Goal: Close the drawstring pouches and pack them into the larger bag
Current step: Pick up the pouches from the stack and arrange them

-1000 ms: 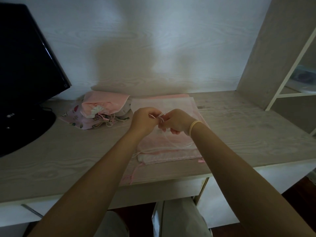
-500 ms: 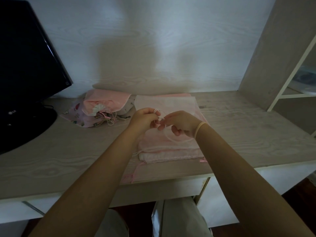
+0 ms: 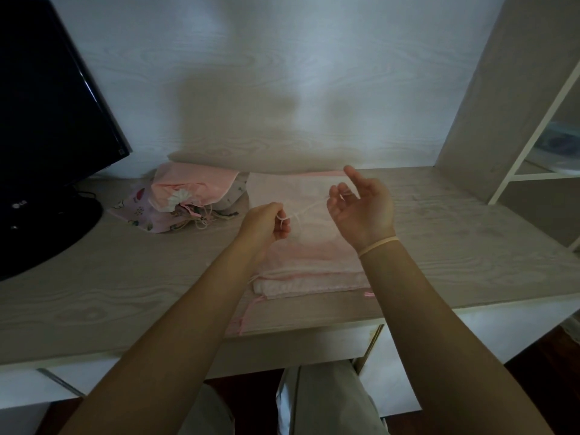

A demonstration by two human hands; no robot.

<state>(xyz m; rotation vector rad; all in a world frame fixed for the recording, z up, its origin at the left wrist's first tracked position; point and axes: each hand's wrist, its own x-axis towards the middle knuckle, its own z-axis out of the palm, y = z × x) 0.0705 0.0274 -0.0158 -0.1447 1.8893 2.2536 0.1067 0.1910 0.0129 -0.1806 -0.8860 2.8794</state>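
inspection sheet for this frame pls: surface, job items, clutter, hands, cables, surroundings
Surface: pale wood-grain desk, dim light.
Job's things: flat stack of light pink pouches at desk centre, on a larger pink bag that reaches the front edge; white drawstring stretched between the hands above the stack; heap of printed pink pouches at back left.
Clutter: nothing seen.
Hands: left hand pinches one end of the drawstring; right hand holds the other end at its fingertips, palm up, band on the wrist.
Cables: dark lead by the monitor base.
Surroundings: black monitor at left, white wall behind, shelf unit at right.
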